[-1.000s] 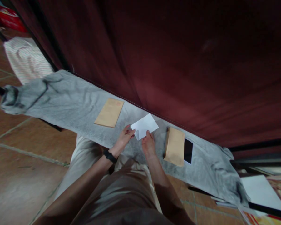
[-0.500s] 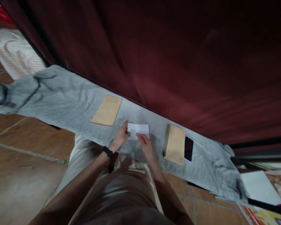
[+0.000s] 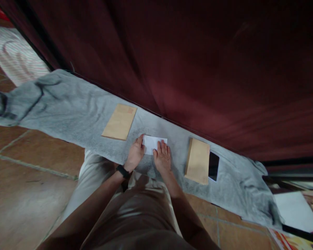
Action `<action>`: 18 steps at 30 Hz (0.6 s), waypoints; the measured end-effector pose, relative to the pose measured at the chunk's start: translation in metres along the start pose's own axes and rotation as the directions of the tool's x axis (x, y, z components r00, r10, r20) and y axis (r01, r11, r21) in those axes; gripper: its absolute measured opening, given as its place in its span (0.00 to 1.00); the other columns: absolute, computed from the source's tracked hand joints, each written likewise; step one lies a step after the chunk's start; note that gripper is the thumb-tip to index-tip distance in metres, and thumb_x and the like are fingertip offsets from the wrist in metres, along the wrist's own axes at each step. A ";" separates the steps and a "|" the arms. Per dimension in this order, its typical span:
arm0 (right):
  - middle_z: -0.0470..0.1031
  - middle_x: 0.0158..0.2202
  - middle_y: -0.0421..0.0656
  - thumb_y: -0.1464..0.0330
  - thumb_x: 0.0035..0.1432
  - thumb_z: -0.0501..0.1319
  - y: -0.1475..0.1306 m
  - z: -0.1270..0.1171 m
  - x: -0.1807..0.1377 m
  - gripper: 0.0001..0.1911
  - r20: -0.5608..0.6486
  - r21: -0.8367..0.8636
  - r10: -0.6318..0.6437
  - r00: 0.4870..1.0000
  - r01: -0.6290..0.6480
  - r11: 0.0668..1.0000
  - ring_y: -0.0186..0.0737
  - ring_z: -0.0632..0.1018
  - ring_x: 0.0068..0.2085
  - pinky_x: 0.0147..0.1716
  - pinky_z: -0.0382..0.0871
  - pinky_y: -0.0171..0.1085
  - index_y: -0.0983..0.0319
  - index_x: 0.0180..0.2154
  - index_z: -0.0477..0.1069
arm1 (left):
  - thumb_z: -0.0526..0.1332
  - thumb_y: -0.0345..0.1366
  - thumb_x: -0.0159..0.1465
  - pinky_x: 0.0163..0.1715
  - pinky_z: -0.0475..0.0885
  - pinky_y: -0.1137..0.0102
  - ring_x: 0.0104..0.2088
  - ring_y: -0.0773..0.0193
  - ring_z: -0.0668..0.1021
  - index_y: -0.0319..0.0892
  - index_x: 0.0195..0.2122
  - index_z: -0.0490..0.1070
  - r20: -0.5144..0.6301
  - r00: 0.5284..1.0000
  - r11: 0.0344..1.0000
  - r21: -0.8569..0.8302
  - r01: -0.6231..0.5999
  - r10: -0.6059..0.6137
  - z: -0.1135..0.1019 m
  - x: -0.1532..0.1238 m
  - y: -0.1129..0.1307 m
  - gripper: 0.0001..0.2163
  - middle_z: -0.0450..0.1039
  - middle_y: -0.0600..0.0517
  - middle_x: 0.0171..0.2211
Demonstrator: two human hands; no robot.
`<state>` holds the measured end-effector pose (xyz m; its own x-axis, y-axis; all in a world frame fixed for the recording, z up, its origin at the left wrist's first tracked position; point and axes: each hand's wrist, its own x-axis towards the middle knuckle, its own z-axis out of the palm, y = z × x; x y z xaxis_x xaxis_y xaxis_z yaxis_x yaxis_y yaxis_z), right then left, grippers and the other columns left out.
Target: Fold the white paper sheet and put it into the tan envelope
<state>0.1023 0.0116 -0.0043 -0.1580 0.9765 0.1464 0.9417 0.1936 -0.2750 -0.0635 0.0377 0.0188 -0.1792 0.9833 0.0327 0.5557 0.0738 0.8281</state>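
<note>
A folded white paper [image 3: 150, 143] lies on the grey cloth [image 3: 73, 107] in front of me. My right hand [image 3: 162, 159] rests flat on its right part, fingers stretched out. My left hand [image 3: 135, 155] lies against the paper's left edge, fingers together and extended, with a black watch on the wrist. A single brown envelope [image 3: 119, 122] lies to the left of the hands. To the right sits a stack of brown envelopes [image 3: 198, 160], with a black phone [image 3: 213, 166] next to it.
A dark red curtain [image 3: 198, 69] hangs right behind the cloth-covered bench. Striped fabric [image 3: 15, 57] lies at the far left on the tiled floor [image 3: 23, 166]. White sheets [image 3: 294, 211] and coloured printed paper lie at the lower right. My knees fill the lower middle.
The white paper was held up unfolded, then folded smaller and laid on the cloth. Both hands came down and now press flat on it.
</note>
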 end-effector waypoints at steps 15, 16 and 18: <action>0.51 0.75 0.55 0.70 0.74 0.46 0.005 0.001 -0.002 0.30 0.048 -0.006 0.002 0.999 -0.002 1.000 0.48 0.55 0.75 0.72 0.49 0.56 0.67 0.74 0.51 | 0.47 0.45 0.75 0.73 0.49 0.52 0.75 0.51 0.54 0.31 0.73 0.55 0.259 0.907 0.811 0.413 -0.414 0.332 0.042 -0.021 0.005 0.30 0.54 0.36 0.73; 0.52 0.75 0.55 0.70 0.74 0.46 0.006 0.002 -0.002 0.30 0.041 -0.004 0.004 0.999 -0.003 1.000 0.48 0.56 0.75 0.72 0.49 0.56 0.67 0.74 0.51 | 0.47 0.44 0.75 0.73 0.49 0.52 0.75 0.50 0.53 0.30 0.73 0.55 0.256 0.906 0.806 0.420 -0.417 0.336 0.039 -0.021 0.003 0.30 0.54 0.36 0.74; 0.52 0.75 0.56 0.68 0.75 0.46 0.007 0.002 -0.002 0.30 0.024 0.003 0.011 1.000 -0.011 1.000 0.49 0.57 0.75 0.72 0.50 0.56 0.68 0.73 0.51 | 0.46 0.43 0.75 0.74 0.49 0.52 0.75 0.51 0.53 0.29 0.73 0.55 0.243 0.911 0.797 0.443 -0.410 0.334 0.035 -0.021 -0.001 0.30 0.53 0.36 0.74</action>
<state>0.1084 0.0113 -0.0083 -0.1545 0.9807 0.1202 0.9427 0.1827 -0.2791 -0.0316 0.0231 -0.0025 0.2195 0.9606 0.1702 0.8762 -0.2708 0.3985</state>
